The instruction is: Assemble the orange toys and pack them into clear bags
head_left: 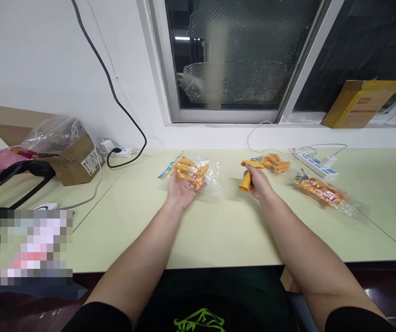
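My left hand point(181, 190), palm up, has its fingers under and around a clear plastic bag of orange toy pieces point(193, 173) with a coloured header strip. My right hand point(258, 182) is closed on an orange toy piece point(245, 180) with a flared, hollow end pointing down and a flat part on top. Just behind the right hand lies another group of orange pieces point(276, 163). Farther right, a second clear bag with orange pieces point(322, 191) rests on the pale green table point(219, 230).
At the left stand an open cardboard box point(76, 161) with plastic wrap, and a black curved frame point(18, 180). Power strips point(315, 165) with cables lie near the wall. A yellow package point(362, 103) leans on the window sill. Part of the left side is pixelated.
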A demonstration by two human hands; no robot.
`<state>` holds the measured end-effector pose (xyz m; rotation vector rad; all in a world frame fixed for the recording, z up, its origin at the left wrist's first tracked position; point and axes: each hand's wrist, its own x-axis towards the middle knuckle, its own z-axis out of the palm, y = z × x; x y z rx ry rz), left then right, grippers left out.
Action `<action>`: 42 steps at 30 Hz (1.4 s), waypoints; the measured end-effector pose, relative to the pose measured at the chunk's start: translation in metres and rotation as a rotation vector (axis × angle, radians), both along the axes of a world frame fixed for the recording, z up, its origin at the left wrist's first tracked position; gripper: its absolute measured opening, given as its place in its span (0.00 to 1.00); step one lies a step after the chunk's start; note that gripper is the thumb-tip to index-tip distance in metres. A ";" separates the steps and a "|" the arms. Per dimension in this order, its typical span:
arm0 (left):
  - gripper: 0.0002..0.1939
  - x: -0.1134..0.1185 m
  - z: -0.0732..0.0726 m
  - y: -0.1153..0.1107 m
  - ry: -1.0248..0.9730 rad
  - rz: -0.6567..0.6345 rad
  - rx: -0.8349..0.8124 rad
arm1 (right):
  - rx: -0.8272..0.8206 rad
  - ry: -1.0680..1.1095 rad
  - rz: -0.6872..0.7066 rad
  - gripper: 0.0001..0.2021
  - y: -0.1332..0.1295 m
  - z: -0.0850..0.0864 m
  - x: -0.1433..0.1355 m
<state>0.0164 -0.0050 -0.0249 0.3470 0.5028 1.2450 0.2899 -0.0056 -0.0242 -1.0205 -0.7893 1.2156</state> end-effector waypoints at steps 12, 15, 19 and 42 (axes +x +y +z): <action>0.30 0.001 -0.002 -0.001 0.045 -0.043 0.023 | -0.134 0.161 0.273 0.08 -0.009 0.000 -0.022; 0.30 0.003 -0.001 -0.002 0.054 -0.045 0.033 | -0.117 0.259 0.352 0.12 -0.011 0.002 -0.026; 0.29 0.007 0.000 -0.004 0.070 -0.039 0.091 | -0.100 0.407 0.464 0.16 -0.014 0.004 -0.033; 0.28 0.019 0.002 -0.012 0.083 -0.077 0.079 | 0.102 -0.218 0.131 0.19 -0.008 -0.019 -0.043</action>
